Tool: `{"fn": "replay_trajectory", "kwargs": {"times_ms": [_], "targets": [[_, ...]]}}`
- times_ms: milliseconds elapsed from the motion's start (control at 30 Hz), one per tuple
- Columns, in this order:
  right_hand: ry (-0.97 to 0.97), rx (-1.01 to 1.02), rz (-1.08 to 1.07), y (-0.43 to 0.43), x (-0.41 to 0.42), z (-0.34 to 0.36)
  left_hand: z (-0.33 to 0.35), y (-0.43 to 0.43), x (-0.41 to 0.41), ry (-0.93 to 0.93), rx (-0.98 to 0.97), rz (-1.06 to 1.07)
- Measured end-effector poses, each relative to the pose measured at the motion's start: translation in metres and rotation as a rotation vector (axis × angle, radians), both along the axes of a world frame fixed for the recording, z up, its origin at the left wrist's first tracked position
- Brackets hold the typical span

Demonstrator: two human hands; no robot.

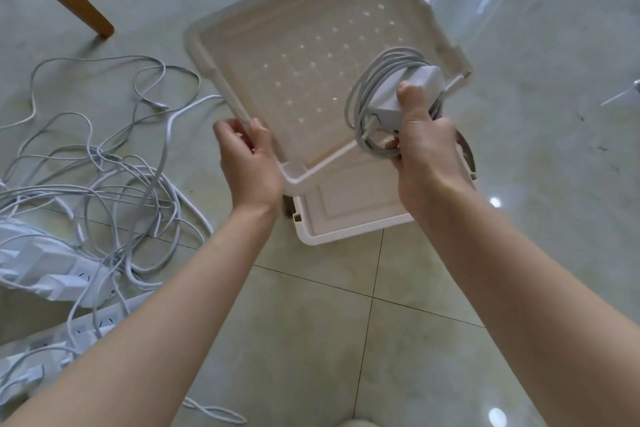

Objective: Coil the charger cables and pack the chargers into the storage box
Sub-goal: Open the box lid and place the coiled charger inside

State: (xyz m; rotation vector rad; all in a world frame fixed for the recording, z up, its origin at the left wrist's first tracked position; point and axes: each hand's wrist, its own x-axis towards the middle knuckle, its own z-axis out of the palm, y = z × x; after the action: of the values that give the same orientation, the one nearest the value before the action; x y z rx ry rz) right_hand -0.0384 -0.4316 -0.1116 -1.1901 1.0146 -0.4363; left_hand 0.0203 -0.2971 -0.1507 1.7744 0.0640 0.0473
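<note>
Our left hand [251,163] pinches the perforated white plastic lid [311,55], blurred, which hides most of the white storage box [349,215] at centre. Our right hand [426,149] curls round the white charger brick [405,90] and its coiled grey cable [363,94], centre right.

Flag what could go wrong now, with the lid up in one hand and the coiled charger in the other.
1. The left hand grips the lid only at one edge; tilted, it may slip onto the storage box.
2. The right hand holds the charger with loose cable loops; the coil could spring apart before going in.
</note>
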Motion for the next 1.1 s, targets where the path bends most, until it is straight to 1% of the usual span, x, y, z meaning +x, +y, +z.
{"fn": "replay_trajectory", "kwargs": {"times_ms": [133,200,267,367,433,500,567,633,733,767,833,900,933,1000,1100], "targets": [[0.041,-0.061,0.115,0.015,-0.004,-0.021,-0.01,0.012,0.001,0.064,-0.029,0.228],[0.133,-0.124,0.187,0.02,-0.01,-0.039,-0.023,0.022,0.002,0.109,-0.031,0.326],[0.253,-0.201,0.244,0.024,-0.017,-0.059,-0.038,0.031,0.002,0.195,-0.065,0.398],[0.428,-0.308,0.299,0.024,-0.025,-0.078,-0.057,0.038,-0.004,0.343,-0.161,0.437],[0.526,-0.292,0.347,0.024,-0.026,-0.082,-0.061,0.038,-0.01,0.411,-0.156,0.416],[0.61,-0.229,0.375,0.023,-0.029,-0.086,-0.066,0.039,-0.013,0.481,-0.167,0.353],[0.685,-0.162,0.369,0.022,-0.035,-0.092,-0.073,0.04,-0.015,0.59,-0.19,0.226],[0.728,-0.114,0.345,0.02,-0.043,-0.098,-0.078,0.041,-0.017,0.699,-0.163,0.104],[0.776,-0.047,0.309,0.014,-0.057,-0.104,-0.079,0.044,-0.022,0.789,-0.233,-0.017],[0.794,-0.031,0.301,0.012,-0.062,-0.106,-0.078,0.044,-0.024,0.803,-0.228,-0.091],[0.829,-0.016,0.297,0.007,-0.07,-0.109,-0.073,0.044,-0.031,0.822,-0.117,-0.291],[0.87,-0.048,0.335,0.005,-0.076,-0.111,-0.066,0.04,-0.043,0.786,0.071,-0.485],[0.885,-0.082,0.378,0.005,-0.078,-0.113,-0.064,0.038,-0.052,0.725,0.131,-0.544],[0.883,-0.164,0.469,0.006,-0.077,-0.116,-0.062,0.034,-0.067,0.59,0.171,-0.585],[0.853,-0.294,0.591,0.017,-0.072,-0.122,-0.068,0.029,-0.075,0.497,0.226,-0.62]]}}
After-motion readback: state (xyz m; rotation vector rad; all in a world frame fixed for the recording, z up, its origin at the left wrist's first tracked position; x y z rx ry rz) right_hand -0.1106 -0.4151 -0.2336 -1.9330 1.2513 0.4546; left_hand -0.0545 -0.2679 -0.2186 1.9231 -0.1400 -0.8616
